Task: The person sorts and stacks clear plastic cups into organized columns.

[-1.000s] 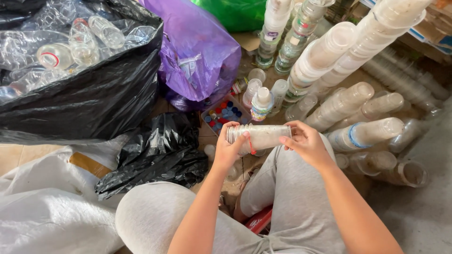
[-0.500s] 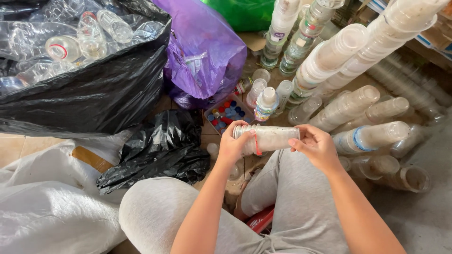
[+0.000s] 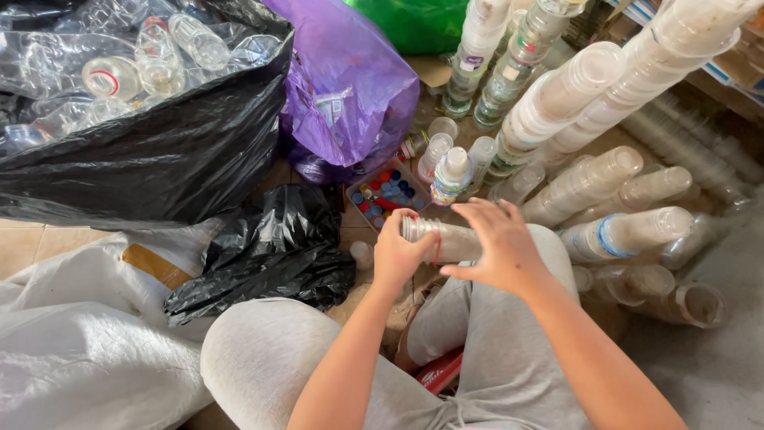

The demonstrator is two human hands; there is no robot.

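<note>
My left hand (image 3: pixel 403 256) grips the open end of a short stack of clear plastic cups (image 3: pixel 446 239) held sideways above my grey-trousered knees. A red band sits around my left fingers beside the stack. My right hand (image 3: pixel 492 245) covers the stack's other end with fingers spread over it. Just beyond my hands lies a small tray of coloured bottle caps (image 3: pixel 387 195), and a small white bottle (image 3: pixel 451 177) stands beside it.
A big black bag (image 3: pixel 151 159) of clear bottles fills the upper left, with a purple bag (image 3: pixel 350 87) next to it. Long stacks of clear cups (image 3: pixel 589 95) lean and lie at the right. A crumpled black bag (image 3: pixel 270 255) and a white sack (image 3: pixel 72 358) lie at left.
My right hand has slid along the cup stack toward the left hand and now covers more of it. The view has shifted slightly.
</note>
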